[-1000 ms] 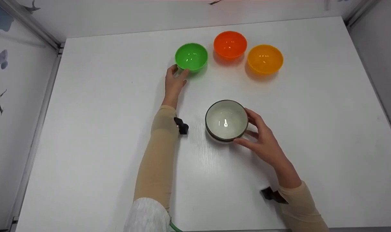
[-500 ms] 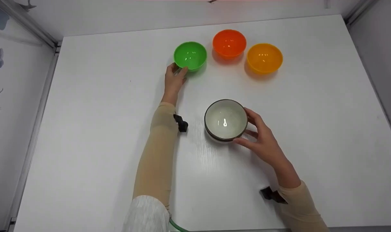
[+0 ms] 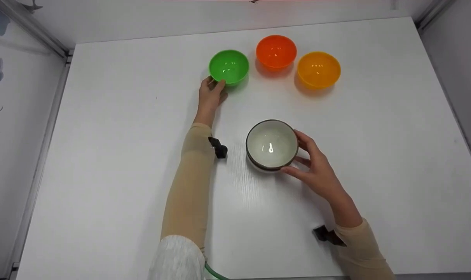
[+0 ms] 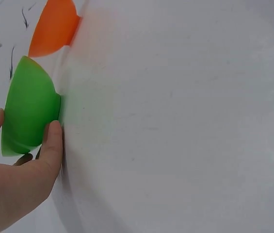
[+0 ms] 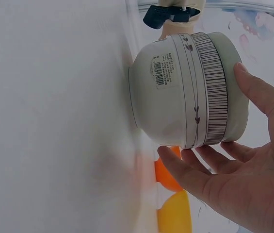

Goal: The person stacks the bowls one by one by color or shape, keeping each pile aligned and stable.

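Note:
At the near side of a green bowl (image 3: 229,67), my left hand (image 3: 210,97) pinches it with the thumb at the rim and fingers curled along the wall. The left wrist view shows this green bowl (image 4: 29,109) standing on its foot, a fingertip low near its base. My right hand (image 3: 317,167) holds the right side of a stack of off-white bowls (image 3: 272,144) with dark rims, nested one in another. In the right wrist view, the stacked bowls (image 5: 168,114) carry a barcode sticker and a striped band. Thumb and fingers of the right hand (image 5: 238,165) spread around the upper wall.
Right of the green bowl stand an orange bowl (image 3: 276,52) and a yellow bowl (image 3: 318,70), side by side on the white table (image 3: 115,163). Walls enclose the table at the back and both sides. A green cable (image 3: 215,272) lies by the left sleeve at the front edge.
The head view has shifted slightly. Both hands keep their places, the left at the green bowl and the right at the stacked bowls.

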### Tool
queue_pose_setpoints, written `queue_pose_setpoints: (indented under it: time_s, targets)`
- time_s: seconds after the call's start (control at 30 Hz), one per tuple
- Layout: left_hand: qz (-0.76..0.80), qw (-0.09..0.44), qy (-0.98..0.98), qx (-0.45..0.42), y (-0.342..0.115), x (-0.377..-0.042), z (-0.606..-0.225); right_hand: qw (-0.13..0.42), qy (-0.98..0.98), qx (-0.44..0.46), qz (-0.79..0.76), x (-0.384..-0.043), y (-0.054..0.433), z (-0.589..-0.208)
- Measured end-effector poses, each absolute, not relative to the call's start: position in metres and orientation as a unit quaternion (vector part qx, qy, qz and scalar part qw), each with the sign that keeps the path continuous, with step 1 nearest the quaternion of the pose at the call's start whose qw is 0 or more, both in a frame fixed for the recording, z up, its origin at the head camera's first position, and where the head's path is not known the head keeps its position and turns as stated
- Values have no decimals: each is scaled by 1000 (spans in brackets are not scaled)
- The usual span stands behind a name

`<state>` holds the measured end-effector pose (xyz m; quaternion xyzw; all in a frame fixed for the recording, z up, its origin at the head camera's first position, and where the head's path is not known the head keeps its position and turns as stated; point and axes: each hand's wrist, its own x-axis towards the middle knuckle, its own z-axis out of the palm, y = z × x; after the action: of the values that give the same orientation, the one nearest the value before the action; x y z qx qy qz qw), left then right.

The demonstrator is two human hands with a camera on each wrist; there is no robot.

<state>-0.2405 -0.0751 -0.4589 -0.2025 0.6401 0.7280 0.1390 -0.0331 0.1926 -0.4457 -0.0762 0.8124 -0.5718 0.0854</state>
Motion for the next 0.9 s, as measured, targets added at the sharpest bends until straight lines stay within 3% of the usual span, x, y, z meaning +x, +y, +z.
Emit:
queue_pose_setpoints:
  time_s: [0.9]
  targets:
    - [798,132,539,-237,-77,-233,-455,88,812,-76,-572,-33,190,-448]
